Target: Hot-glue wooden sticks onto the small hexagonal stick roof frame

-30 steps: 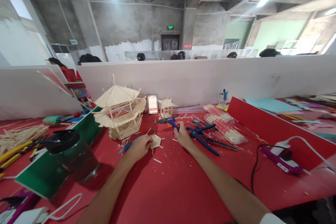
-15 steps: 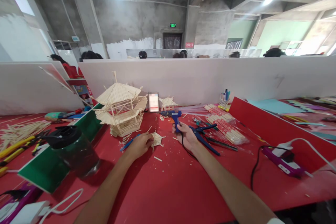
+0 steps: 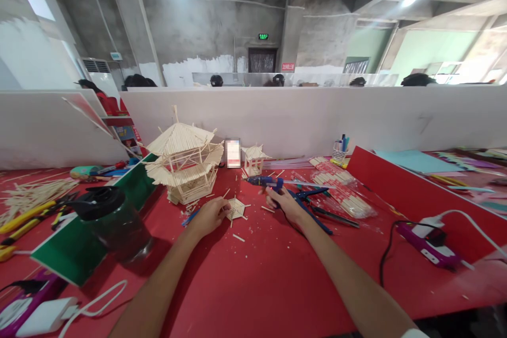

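My right hand (image 3: 283, 203) is wrapped round a blue hot glue gun (image 3: 264, 181), whose nozzle points left above the red table. A clear glue stick (image 3: 311, 185) sticks out of its back end. My left hand (image 3: 214, 214) is closed at the left edge of a small web-shaped frame of wooden sticks (image 3: 236, 209), lying flat on the table; its fingertips pinch the edge. Behind my left hand stands a large two-tiered pavilion model (image 3: 184, 161) of sticks. A smaller stick pavilion (image 3: 254, 158) is behind the glue gun.
Blue-handled cutters (image 3: 311, 206) and plastic-wrapped stick bundles (image 3: 340, 190) lie to the right. A dark water bottle (image 3: 113, 224) stands at left by a green divider (image 3: 69, 253). A purple power strip (image 3: 428, 245) is at right. Stick scraps litter the table (image 3: 253, 296).
The glue gun has tilted over in my right hand, from handle-down to lying more on its side, so its glue stick now shows. My left hand stays at the web-shaped frame.
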`<state>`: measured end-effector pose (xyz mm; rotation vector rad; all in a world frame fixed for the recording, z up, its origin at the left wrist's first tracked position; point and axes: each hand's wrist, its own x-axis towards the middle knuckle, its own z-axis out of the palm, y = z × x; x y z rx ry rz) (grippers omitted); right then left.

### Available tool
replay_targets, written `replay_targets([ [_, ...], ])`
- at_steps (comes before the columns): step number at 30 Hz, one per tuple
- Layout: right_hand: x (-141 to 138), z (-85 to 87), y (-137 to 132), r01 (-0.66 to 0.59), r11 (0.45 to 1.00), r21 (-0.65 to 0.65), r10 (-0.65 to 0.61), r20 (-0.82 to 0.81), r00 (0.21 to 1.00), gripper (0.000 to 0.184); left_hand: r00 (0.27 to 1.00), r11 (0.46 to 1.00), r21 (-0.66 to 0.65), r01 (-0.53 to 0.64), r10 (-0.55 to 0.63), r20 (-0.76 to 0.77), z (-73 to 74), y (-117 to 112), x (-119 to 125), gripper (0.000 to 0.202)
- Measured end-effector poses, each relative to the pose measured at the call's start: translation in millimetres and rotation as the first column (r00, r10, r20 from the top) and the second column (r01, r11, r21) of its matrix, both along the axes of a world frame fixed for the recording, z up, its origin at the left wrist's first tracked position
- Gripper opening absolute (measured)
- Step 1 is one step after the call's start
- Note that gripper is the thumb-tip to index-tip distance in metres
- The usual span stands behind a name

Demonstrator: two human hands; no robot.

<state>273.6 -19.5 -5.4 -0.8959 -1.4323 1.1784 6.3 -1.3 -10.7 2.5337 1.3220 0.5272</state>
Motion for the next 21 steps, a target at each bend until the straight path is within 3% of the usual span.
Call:
replay_targets([
  [3, 9.1, 1.4, -4.1, 0.012, 1.0, 0.019, -0.018, 0.348, 0.937, 0.038, 1.0, 1.0, 0.007, 0.013, -0.013, 0.005, -0.6, 0.2, -0.2, 0.014],
  [6, 8.3, -0.8, -6.4, -0.088, 0.996, 0.006, 0.07, 0.542, 0.837, 0.034, 1.0, 1.0, 0.009, 0.021, -0.021, 0.012, -1.1, 0.5, 0.7, 0.016],
  [13, -6.6, -13.3, -4.2, -0.165, 0.984, 0.066, 0.085, 0.64, 0.764, 0.031, 0.999, 0.999, -0.007, 0.036, -0.035, 0.011, -1.6, 1.4, 1.1, 0.015],
  [21, -9.1, -9.8, -9.0, -0.229, 0.968, 0.107, 0.09, 0.702, 0.707, 0.03, 1.0, 1.0, -0.016, 0.018, -0.018, 0.004, 1.7, -0.8, 2.8, 0.013],
])
